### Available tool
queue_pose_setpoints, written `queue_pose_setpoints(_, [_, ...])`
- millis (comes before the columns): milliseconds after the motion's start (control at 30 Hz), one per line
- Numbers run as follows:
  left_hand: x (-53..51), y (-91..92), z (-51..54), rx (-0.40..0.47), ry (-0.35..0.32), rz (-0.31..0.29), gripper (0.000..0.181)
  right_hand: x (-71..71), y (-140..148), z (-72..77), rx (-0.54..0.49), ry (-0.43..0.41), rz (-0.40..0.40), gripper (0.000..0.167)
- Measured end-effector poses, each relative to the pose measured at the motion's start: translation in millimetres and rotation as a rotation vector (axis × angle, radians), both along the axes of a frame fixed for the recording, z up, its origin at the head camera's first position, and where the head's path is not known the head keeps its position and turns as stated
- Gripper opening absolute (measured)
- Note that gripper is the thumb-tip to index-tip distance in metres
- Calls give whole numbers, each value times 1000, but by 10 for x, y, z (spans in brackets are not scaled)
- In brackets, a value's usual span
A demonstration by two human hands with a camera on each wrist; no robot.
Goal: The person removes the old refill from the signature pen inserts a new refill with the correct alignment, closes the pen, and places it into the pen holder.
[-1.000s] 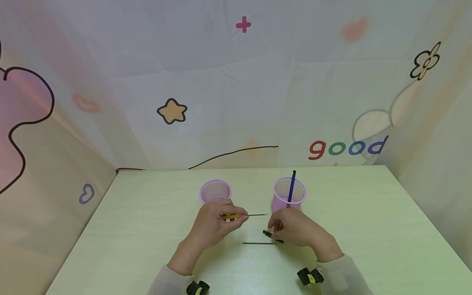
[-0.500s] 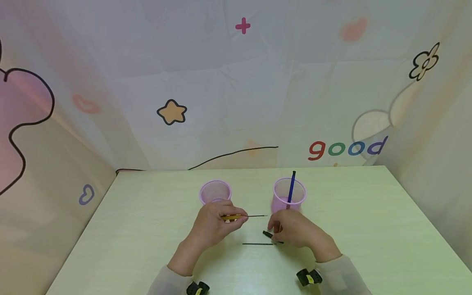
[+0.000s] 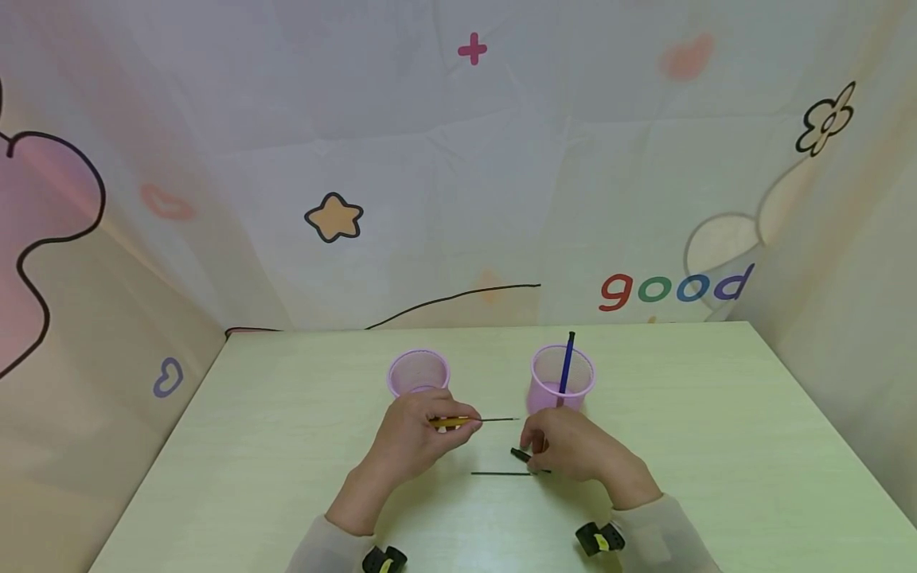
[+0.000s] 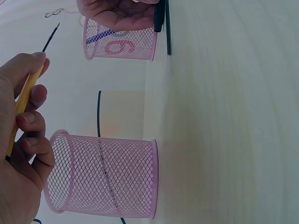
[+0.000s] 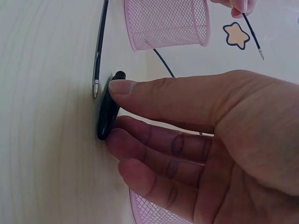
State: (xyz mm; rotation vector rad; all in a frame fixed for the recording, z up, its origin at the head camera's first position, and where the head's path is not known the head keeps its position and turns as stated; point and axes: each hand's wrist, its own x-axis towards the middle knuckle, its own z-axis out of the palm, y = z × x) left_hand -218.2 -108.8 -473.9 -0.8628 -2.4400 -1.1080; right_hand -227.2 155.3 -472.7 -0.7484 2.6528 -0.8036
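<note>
My left hand [image 3: 423, 434] holds a yellow pen barrel [image 3: 451, 422] in curled fingers; a thin dark refill [image 4: 51, 37] sticks out of its end, tip pointing right in the head view. My right hand [image 3: 576, 446] pinches a short black pen part [image 5: 110, 109] between thumb and fingertips, low over the table. Beside it on the table lies another thin dark refill [image 3: 501, 473] with a metal tip. Just beyond the right hand stands a pink mesh cup [image 3: 533, 390] with a blue pen [image 3: 567, 364] leaning in it.
Behind the left hand stands a second pink mesh cup [image 3: 419, 370], its lower part hidden by that hand in the head view. The pale table [image 3: 286, 414] ends at a printed cloth backdrop [image 3: 401, 159] at the back and sides.
Both hands keep nearly the same place and hold. The black part under the right hand shows slightly less in the head view than a second ago.
</note>
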Motion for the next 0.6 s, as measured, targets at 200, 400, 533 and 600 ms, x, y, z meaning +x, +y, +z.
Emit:
queue_pose_setpoints(200, [3,-1,0,6,-13,0,7,1,-1,-7,7,17,11,16])
queue_pose_setpoints(400, [-1,-2,-2,1,-9,-2,7,4,-5,-1,17,16,13,15])
queue_pose_setpoints(533, [0,-3,-1,0,-8,-2,6,0,-5,-13,20,10,13,14])
queue_pose_setpoints(600, [2,-5,-3,-1,-7,-1,6,-2,-7,-23,22,5,11,14])
